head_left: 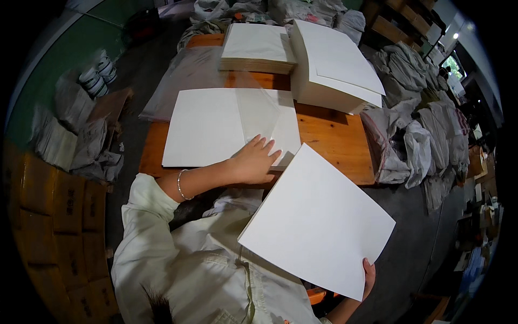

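Note:
My left hand (258, 158) lies with fingers spread on a clear plastic sleeve (253, 110), which rests over a flat stack of white sheets (199, 127) at the table's near edge. A thin stack of white paper (321, 221) is in my right hand (369, 276), gripped by its lower right edge. This stack is tilted in front of my body, its upper corner close to the fingers of my left hand. Most of the right hand's fingers are hidden beneath the paper.
On the wooden table (337, 143) stand a tall white paper stack (332, 81) at far right and a lower stack (256, 46) behind. Clear plastic bags (181, 78) lie at the left. Brown cartons (54, 232) line the left; grey sacks (410, 129) crowd the right side.

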`<action>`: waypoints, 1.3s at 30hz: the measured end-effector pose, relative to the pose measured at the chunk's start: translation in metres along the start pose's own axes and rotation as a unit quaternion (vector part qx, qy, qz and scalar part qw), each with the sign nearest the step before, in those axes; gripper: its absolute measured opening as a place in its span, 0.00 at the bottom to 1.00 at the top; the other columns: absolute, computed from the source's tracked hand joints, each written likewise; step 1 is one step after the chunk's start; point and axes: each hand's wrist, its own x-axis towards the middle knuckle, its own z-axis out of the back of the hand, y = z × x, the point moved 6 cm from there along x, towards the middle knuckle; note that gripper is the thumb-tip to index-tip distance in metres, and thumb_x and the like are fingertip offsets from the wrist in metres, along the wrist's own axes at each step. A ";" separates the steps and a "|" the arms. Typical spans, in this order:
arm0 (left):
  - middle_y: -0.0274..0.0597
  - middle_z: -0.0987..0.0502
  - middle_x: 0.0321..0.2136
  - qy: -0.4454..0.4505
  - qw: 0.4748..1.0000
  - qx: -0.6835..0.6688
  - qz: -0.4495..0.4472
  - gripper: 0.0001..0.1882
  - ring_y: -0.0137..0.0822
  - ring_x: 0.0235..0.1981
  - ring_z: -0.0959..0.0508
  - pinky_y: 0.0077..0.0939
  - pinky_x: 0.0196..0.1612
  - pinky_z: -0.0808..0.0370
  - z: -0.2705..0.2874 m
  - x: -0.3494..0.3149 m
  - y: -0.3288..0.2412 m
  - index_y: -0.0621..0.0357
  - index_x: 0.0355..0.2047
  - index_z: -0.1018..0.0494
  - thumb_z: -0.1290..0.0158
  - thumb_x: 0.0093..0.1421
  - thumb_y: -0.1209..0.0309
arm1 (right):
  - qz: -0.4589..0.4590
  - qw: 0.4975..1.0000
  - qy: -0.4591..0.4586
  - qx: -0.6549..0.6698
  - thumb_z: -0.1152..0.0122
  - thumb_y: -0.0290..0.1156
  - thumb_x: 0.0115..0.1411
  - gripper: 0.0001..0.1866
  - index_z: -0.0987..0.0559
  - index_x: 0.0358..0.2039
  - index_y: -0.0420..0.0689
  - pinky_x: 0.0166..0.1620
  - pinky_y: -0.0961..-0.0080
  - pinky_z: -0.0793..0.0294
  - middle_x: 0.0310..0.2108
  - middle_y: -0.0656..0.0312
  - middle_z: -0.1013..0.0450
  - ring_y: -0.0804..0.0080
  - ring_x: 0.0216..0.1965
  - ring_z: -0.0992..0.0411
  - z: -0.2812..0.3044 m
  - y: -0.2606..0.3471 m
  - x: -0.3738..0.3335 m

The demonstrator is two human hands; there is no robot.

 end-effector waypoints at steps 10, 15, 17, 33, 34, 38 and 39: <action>0.62 0.47 0.63 0.018 0.957 -0.082 0.279 0.52 0.60 0.61 0.41 0.46 0.60 0.39 0.027 0.003 0.090 0.67 0.63 0.48 0.45 0.48 0.41 | -0.003 0.999 -0.045 0.011 0.47 0.33 0.58 0.27 0.37 0.54 0.28 0.41 0.70 0.24 0.41 0.46 0.27 0.61 0.37 0.25 0.000 -0.003 -0.013; 0.65 0.41 0.57 -0.039 0.932 -0.147 0.329 0.54 0.58 0.54 0.32 0.42 0.51 0.29 0.040 -0.030 0.081 0.72 0.60 0.46 0.42 0.46 0.40 | -0.021 0.998 -0.053 -0.013 0.45 0.34 0.57 0.29 0.37 0.54 0.29 0.40 0.70 0.23 0.40 0.45 0.27 0.61 0.36 0.25 0.000 -0.008 -0.007; 0.66 0.35 0.52 -0.048 0.912 -0.215 0.345 0.51 0.57 0.48 0.27 0.41 0.46 0.26 0.044 -0.041 0.077 0.75 0.55 0.41 0.41 0.46 0.40 | -0.022 0.999 -0.037 -0.013 0.45 0.35 0.57 0.30 0.38 0.55 0.29 0.40 0.70 0.23 0.41 0.44 0.28 0.61 0.37 0.25 0.001 -0.010 -0.005; 0.45 0.24 0.29 -0.373 0.901 -0.118 0.187 0.17 0.42 0.32 0.22 0.32 0.34 0.25 0.080 -0.082 0.044 0.56 0.45 0.31 0.43 0.54 0.74 | -0.010 0.999 -0.025 0.026 0.45 0.35 0.57 0.31 0.39 0.56 0.28 0.43 0.69 0.24 0.44 0.44 0.29 0.60 0.40 0.25 -0.008 -0.021 -0.004; 0.45 0.24 0.29 -0.345 0.917 -0.113 0.165 0.18 0.42 0.32 0.22 0.31 0.34 0.25 0.088 -0.081 0.034 0.56 0.47 0.32 0.44 0.55 0.74 | -0.020 1.000 -0.014 0.020 0.45 0.35 0.57 0.31 0.39 0.56 0.28 0.43 0.69 0.24 0.44 0.44 0.29 0.60 0.40 0.25 -0.005 -0.023 -0.003; 0.43 0.22 0.36 -0.199 0.959 -0.188 0.080 0.21 0.44 0.36 0.22 0.32 0.40 0.26 0.081 -0.065 0.007 0.56 0.54 0.33 0.48 0.59 0.72 | -0.027 0.999 -0.010 0.021 0.47 0.34 0.58 0.30 0.39 0.56 0.28 0.43 0.69 0.24 0.43 0.44 0.29 0.59 0.40 0.25 -0.002 -0.027 -0.002; 0.43 0.22 0.39 -0.175 0.951 -0.245 0.063 0.21 0.44 0.37 0.22 0.33 0.42 0.27 0.069 -0.059 0.010 0.56 0.54 0.33 0.49 0.60 0.71 | -0.020 0.999 -0.021 0.029 0.47 0.34 0.59 0.29 0.39 0.56 0.28 0.43 0.68 0.24 0.43 0.44 0.28 0.59 0.39 0.25 -0.004 -0.026 -0.003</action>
